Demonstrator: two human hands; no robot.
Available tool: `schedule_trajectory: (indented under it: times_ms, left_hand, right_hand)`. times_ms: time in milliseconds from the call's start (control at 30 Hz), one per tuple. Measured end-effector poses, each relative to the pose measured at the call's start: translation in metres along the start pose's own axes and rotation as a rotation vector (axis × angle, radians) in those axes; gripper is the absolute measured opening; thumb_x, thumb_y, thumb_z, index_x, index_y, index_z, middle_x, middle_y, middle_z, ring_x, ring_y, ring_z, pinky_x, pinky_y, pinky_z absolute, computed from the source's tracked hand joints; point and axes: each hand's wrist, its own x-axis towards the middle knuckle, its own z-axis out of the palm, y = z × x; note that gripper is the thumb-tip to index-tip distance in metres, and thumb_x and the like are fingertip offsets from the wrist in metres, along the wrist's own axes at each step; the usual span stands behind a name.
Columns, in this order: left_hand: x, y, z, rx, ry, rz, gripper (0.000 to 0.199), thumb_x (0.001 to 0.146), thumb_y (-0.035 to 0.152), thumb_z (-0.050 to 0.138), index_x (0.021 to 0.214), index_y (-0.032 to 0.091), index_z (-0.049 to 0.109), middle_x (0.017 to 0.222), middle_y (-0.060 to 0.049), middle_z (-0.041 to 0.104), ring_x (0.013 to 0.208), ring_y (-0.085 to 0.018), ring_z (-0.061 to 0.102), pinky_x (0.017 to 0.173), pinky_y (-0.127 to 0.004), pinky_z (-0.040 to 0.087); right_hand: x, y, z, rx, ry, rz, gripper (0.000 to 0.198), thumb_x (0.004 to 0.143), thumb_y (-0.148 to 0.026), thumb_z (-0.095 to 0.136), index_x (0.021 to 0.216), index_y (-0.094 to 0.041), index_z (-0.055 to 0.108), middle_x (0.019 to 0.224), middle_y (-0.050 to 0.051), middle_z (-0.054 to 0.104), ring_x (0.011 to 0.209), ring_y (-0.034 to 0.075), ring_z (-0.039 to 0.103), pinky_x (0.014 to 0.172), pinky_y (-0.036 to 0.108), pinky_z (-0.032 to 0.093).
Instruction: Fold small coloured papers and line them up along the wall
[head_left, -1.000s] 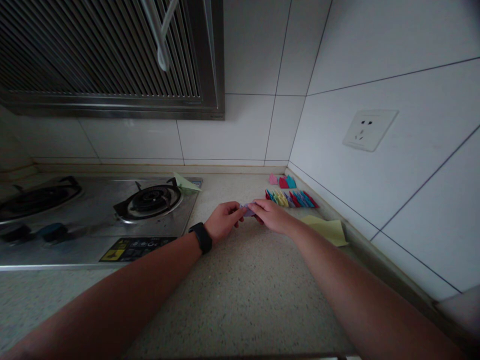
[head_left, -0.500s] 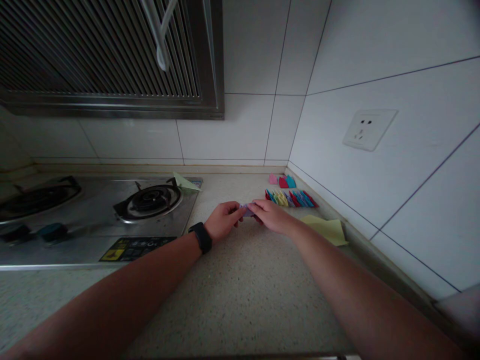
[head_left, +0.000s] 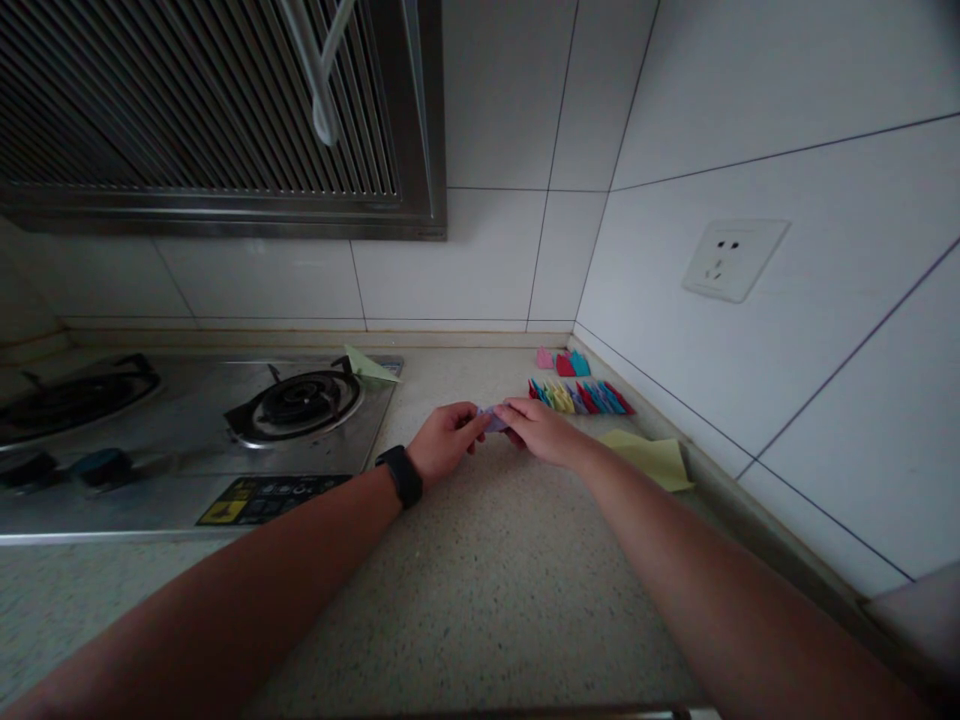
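Note:
A small piece of purple paper (head_left: 493, 420) is pinched between my two hands, just above the speckled countertop (head_left: 480, 590). My left hand (head_left: 444, 440), below a black wristwatch, grips its left end between thumb and fingers. From the other side my right hand (head_left: 541, 430) closes on its right end. The fingers cover much of the paper, so its full shape is hidden. Beyond my right hand lies a row of small folded paper pieces (head_left: 581, 397) in red, blue, yellow and purple. Behind that row are a pink piece (head_left: 545, 358), a red piece (head_left: 565, 365) and a blue piece (head_left: 579, 362).
Yellow-green paper sheets (head_left: 651, 458) lie right of my right forearm, by the tiled wall. A gas stove (head_left: 180, 420) fills the left side, with a pale green folded paper (head_left: 369, 366) on its corner. A range hood (head_left: 225, 215) hangs above. A socket (head_left: 735, 260) is on the right wall.
Both hands keep their pinch on the purple paper in almost the same place, with only a slight shift of the fingers. The whole view has moved very slightly.

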Motion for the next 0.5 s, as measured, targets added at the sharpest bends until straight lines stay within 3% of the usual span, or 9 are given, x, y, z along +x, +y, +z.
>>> schedule_trajectory:
  times_ms: [233, 500]
  left_hand:
    - [0.002, -0.0003, -0.0016, -0.073, 0.02, 0.024, 0.038, 0.084, 0.051, 0.049, 0.073, 0.015, 0.054, 0.061, 0.001, 0.052, 0.051, -0.008, 0.045, 0.048, -0.02, 0.033]
    - [0.0024, -0.0014, -0.001, -0.089, 0.03, 0.046, 0.037, 0.084, 0.051, 0.051, 0.073, 0.016, 0.054, 0.062, 0.001, 0.052, 0.052, -0.008, 0.043, 0.048, -0.019, 0.032]
  right_hand:
    - [0.0028, 0.0016, -0.0006, 0.239, 0.008, 0.015, 0.042, 0.089, -0.055, 0.041, 0.072, -0.017, 0.05, 0.057, -0.003, 0.049, 0.048, 0.009, 0.045, 0.046, 0.022, 0.032]
    - [0.0018, 0.0003, -0.0029, 0.237, 0.032, -0.023, 0.041, 0.088, -0.054, 0.043, 0.071, -0.017, 0.049, 0.058, -0.003, 0.05, 0.05, 0.009, 0.044, 0.047, 0.022, 0.033]
